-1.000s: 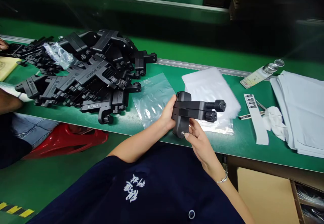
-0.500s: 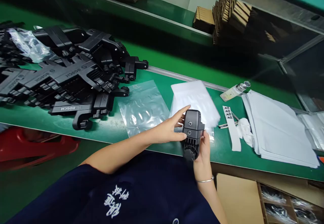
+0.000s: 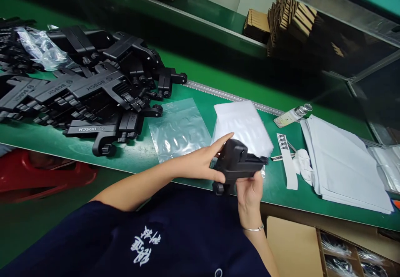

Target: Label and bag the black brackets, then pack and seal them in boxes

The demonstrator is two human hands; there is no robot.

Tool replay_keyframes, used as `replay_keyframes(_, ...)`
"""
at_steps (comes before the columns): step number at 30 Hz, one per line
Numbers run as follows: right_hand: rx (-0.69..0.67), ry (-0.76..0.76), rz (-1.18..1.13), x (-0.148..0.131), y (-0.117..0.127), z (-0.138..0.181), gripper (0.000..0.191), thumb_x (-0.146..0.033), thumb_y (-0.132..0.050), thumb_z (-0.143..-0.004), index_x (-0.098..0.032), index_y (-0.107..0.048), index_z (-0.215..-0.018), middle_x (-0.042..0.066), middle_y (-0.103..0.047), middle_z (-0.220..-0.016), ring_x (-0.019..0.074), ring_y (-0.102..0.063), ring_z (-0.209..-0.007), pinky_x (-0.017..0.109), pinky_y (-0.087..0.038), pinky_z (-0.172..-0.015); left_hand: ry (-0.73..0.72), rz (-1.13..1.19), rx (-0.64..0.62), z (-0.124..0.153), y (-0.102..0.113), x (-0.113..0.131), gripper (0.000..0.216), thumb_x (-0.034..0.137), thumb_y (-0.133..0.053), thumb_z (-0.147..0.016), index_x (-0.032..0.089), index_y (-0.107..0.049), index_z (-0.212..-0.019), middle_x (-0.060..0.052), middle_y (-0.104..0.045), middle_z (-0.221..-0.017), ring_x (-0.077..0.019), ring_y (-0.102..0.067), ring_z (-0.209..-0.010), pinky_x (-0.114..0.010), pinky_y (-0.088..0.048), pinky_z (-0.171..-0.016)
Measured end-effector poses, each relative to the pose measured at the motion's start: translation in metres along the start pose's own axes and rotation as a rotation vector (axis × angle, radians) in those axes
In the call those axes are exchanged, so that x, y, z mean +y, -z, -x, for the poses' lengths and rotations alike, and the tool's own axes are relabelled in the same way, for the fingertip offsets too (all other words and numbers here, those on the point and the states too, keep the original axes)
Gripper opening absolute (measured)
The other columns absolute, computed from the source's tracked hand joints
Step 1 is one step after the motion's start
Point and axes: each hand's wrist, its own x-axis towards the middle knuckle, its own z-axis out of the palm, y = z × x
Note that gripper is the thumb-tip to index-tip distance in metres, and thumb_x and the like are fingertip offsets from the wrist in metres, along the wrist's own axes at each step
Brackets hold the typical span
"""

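A black plastic tool part (image 3: 236,166) is held between both hands over the near edge of the green bench (image 3: 131,156). My left hand (image 3: 204,160) grips its left side, fingers stretched over the top. Below it, my right hand (image 3: 250,191) grips its underside. The part lies roughly level, its long end pointing right. A clear plastic bag (image 3: 179,129) lies flat on the bench just to the left, and a stack of white bags (image 3: 243,124) sits right behind the part.
A pile of black BOSCH-marked parts (image 3: 90,89) covers the bench's left. To the right lie a label strip (image 3: 286,160), a white rag (image 3: 301,160), a small bottle (image 3: 292,116) and folded grey sheets (image 3: 343,164). Cardboard stacks (image 3: 290,16) stand behind. A red stool (image 3: 46,172) sits below left.
The part was turned in my hands, from upright with its end facing me to lying level, pointing right. The camera view shifted slightly.
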Motion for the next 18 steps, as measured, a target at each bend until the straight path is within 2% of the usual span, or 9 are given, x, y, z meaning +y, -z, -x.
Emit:
replay_keyframes(1, -0.002, 0.054, -0.016, -0.003, 0.002, 0.000, 0.053, -0.055, -0.060, -0.080, -0.030, -0.052, -0.126, 0.006, -0.065, -0.121, 0.0255, -0.060, -0.114, 0.049, -0.048, -0.097, -0.001, -0.050, -0.032, 0.007, 0.003, -0.001, 0.099, 0.037, -0.077, -0.072, 0.028, -0.019, -0.152, -0.012, -0.045, -0.145, -0.0307, -0.049, -0.126, -0.042, -0.040, -0.104)
replay_keyframes(3, -0.058, 0.149, -0.029, -0.009, 0.009, 0.002, 0.060, -0.048, -0.073, -0.072, -0.032, -0.051, -0.125, 0.006, -0.064, -0.122, 0.0276, -0.060, -0.115, 0.051, -0.048, -0.097, -0.005, -0.120, -0.046, 0.019, 0.008, -0.006, 0.093, 0.036, -0.077, -0.072, 0.029, -0.027, -0.150, -0.011, -0.043, -0.147, -0.0318, -0.046, -0.130, -0.043, -0.037, -0.108)
replay_keyframes(6, -0.194, 0.164, 0.011, -0.019, 0.019, 0.004, 0.063, -0.045, -0.075, -0.072, -0.034, -0.049, -0.129, 0.007, -0.063, -0.125, 0.0282, -0.060, -0.115, 0.052, -0.048, -0.097, 0.017, -0.051, 0.015, 0.029, 0.010, -0.013, 0.084, 0.034, -0.078, -0.071, 0.030, -0.039, -0.145, -0.009, -0.047, -0.145, -0.0313, -0.049, -0.128, -0.042, -0.036, -0.109)
replay_keyframes(9, -0.274, 0.072, 0.085, -0.030, 0.022, -0.001, 0.071, -0.059, -0.068, -0.075, -0.029, -0.047, -0.135, 0.012, -0.062, -0.126, 0.0298, -0.061, -0.115, 0.050, -0.053, -0.091, 0.107, 0.310, 0.078, 0.031, 0.006, -0.020, 0.094, 0.035, -0.082, -0.067, 0.030, -0.033, -0.147, -0.009, -0.058, -0.130, -0.0281, -0.058, -0.116, -0.040, -0.045, -0.100)
replay_keyframes(11, -0.294, -0.003, 0.161, -0.036, 0.021, -0.008, 0.065, -0.063, -0.065, -0.076, -0.023, -0.055, -0.126, 0.012, -0.067, -0.114, 0.0292, -0.066, -0.103, 0.045, -0.059, -0.079, 0.199, 0.637, 0.100, 0.029, 0.001, -0.026, 0.093, 0.041, -0.084, -0.065, 0.028, -0.036, -0.144, -0.006, -0.066, -0.110, -0.0225, -0.066, -0.097, -0.033, -0.052, -0.085)
replay_keyframes(13, -0.274, -0.063, 0.234, -0.039, 0.017, -0.014, 0.048, -0.058, -0.066, -0.078, -0.020, -0.064, -0.107, 0.008, -0.071, -0.091, 0.0246, -0.070, -0.081, 0.038, -0.061, -0.065, 0.310, 0.918, 0.142, 0.028, -0.005, -0.033, 0.078, 0.046, -0.082, -0.066, 0.024, -0.050, -0.132, -0.002, -0.067, -0.092, -0.0156, -0.066, -0.079, -0.025, -0.054, -0.071)
replay_keyframes(15, -0.234, -0.099, 0.281, -0.038, 0.012, -0.019, 0.040, -0.056, -0.067, -0.078, -0.019, -0.065, -0.091, 0.003, -0.068, -0.071, 0.0201, -0.069, -0.063, 0.033, -0.059, -0.057, 0.431, 1.107, 0.195, 0.028, -0.011, -0.039, 0.053, 0.045, -0.079, -0.071, 0.018, -0.061, -0.113, -0.002, -0.067, -0.084, -0.0118, -0.065, -0.071, -0.020, -0.053, -0.065)
replay_keyframes(18, -0.191, -0.123, 0.321, -0.033, 0.006, -0.022, 0.043, -0.059, -0.066, -0.077, -0.018, -0.064, -0.089, 0.001, -0.067, -0.066, 0.0185, -0.068, -0.058, 0.031, -0.059, -0.056, 0.532, 1.233, 0.242, 0.029, -0.017, -0.043, 0.031, 0.039, -0.072, -0.080, 0.013, -0.065, -0.094, -0.004, -0.068, -0.081, -0.0116, -0.066, -0.070, -0.020, -0.054, -0.065)
